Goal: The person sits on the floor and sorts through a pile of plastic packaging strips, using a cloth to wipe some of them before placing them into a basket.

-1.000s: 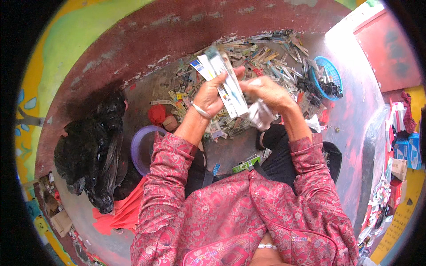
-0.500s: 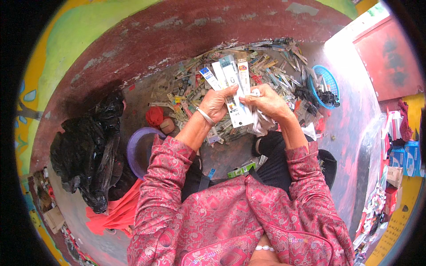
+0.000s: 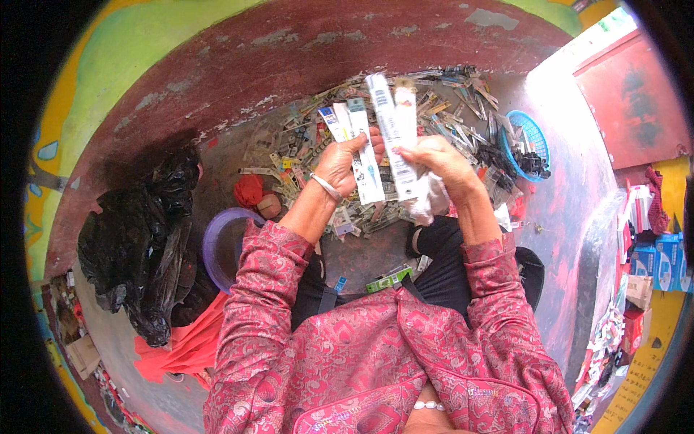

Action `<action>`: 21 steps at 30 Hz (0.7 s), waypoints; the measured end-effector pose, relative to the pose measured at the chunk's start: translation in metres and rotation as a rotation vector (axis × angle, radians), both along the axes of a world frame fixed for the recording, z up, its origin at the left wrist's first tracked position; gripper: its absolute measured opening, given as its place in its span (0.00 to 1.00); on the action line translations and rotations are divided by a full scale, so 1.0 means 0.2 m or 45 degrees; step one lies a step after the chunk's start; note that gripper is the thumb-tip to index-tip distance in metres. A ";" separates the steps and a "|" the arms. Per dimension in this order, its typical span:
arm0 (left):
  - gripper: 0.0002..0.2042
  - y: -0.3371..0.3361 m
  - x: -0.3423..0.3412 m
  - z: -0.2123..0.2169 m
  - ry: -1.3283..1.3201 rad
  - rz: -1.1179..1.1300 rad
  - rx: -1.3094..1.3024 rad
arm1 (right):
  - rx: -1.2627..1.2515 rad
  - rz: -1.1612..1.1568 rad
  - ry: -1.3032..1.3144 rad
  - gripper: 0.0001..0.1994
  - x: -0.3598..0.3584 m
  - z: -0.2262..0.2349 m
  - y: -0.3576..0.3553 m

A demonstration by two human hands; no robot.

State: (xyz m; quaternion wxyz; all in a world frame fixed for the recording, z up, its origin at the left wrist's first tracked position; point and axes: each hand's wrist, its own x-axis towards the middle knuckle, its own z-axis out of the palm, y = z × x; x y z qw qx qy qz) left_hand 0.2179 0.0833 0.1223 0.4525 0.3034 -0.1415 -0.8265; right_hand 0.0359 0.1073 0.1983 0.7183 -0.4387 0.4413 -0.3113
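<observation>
My left hand (image 3: 337,166) grips a small fan of long, narrow, printed packets (image 3: 371,182), its thumb pressed across them. Closed on another bunch of slim packets (image 3: 383,108), my right hand (image 3: 439,165) holds them slightly apart from the left bunch. They are blurred by motion, one whitish with dark print and one with a beige top. Crumpled clear-white wrappers (image 3: 421,206) hang below the right fingers. Beyond both hands, a wide heap of similar slim packets (image 3: 296,134) covers the floor. Whether the packets hold anything inside, I cannot tell.
Black plastic bags (image 3: 137,253) and a purple basin (image 3: 211,246) are at my left, with red cloth (image 3: 181,351) nearby. A blue basket (image 3: 536,137) holding packets and black plastic stands at right. A green pack (image 3: 389,279) lies between my legs. The maroon wall (image 3: 238,65) curves behind.
My hands have moved apart, splitting the fanned packets. One long packet has gone from the left bunch into my right hand, which has lifted it upright.
</observation>
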 end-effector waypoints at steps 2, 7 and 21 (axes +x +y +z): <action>0.16 0.02 -0.04 0.00 0.298 -0.027 -0.002 | -0.023 0.027 0.136 0.11 0.05 -0.09 0.01; 0.18 0.03 -0.05 0.05 0.307 -0.069 -0.033 | 0.054 0.113 0.163 0.11 0.05 -0.11 0.00; 0.09 0.03 -0.08 -0.01 0.013 -0.102 0.073 | -1.135 -0.493 0.535 0.08 0.15 -0.07 0.02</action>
